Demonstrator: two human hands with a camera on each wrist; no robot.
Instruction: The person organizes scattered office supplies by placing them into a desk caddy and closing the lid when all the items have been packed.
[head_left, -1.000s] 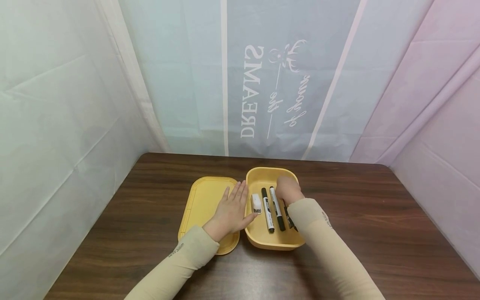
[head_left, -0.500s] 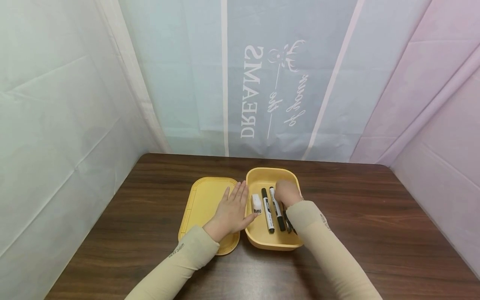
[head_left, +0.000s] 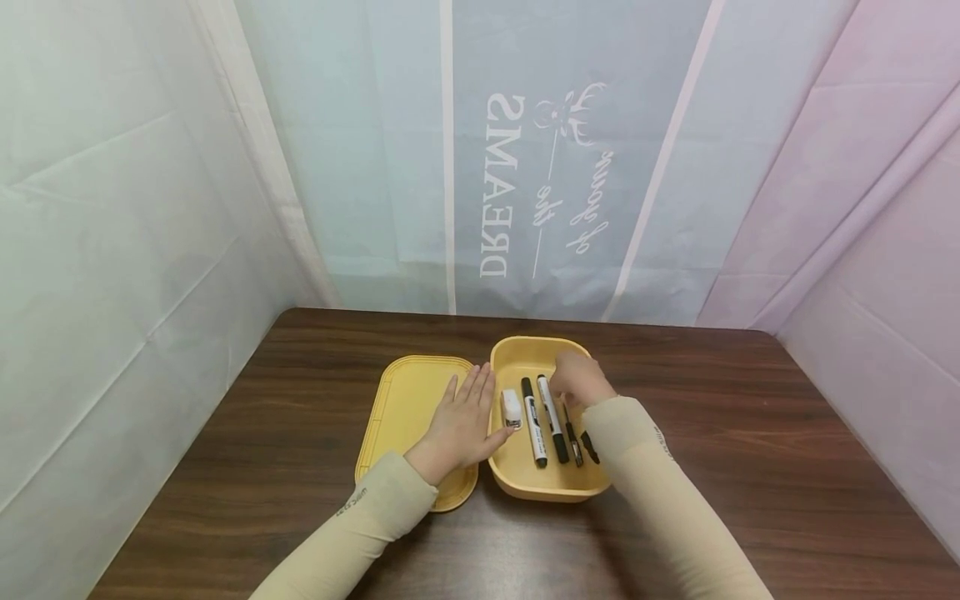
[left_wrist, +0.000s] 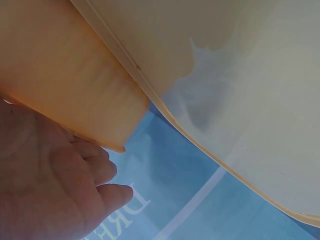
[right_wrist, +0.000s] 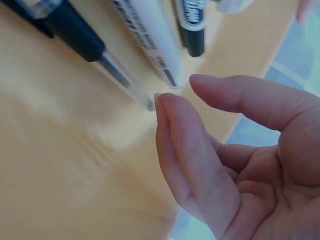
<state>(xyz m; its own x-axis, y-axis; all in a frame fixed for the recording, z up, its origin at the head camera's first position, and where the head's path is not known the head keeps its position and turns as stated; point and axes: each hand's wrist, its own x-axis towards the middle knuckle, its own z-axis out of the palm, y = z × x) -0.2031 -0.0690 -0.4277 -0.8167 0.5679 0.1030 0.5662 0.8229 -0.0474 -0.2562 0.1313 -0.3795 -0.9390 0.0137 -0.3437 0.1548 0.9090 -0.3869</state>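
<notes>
In the head view my left hand (head_left: pixel 457 425) lies with straight fingers between the yellow lid (head_left: pixel 401 408) and the yellow box (head_left: pixel 551 490), fingertips at the box's left rim. My right hand (head_left: pixel 577 381) is inside the box, near its far right. In the right wrist view the thumb and forefinger stand apart, with nothing between them. Just beyond the fingertips is the clear tip end of a pen (right_wrist: pixel 82 35). Two white markers with black caps, a left marker (head_left: pixel 533 421) and a right marker (head_left: pixel 553 421), lie beside the pen.
A small white object with a shiny end (head_left: pixel 512 408) lies along the box's left wall. A dark object (head_left: pixel 591 447), partly hidden by the right sleeve, is at the right wall. Box and lid rest on a dark wooden table (head_left: pixel 750 433), with curtains behind.
My right hand has loosened from the pen and shifted slightly right. The pen now lies beside the right marker, apart from the dark object. My left hand has stayed in place.
</notes>
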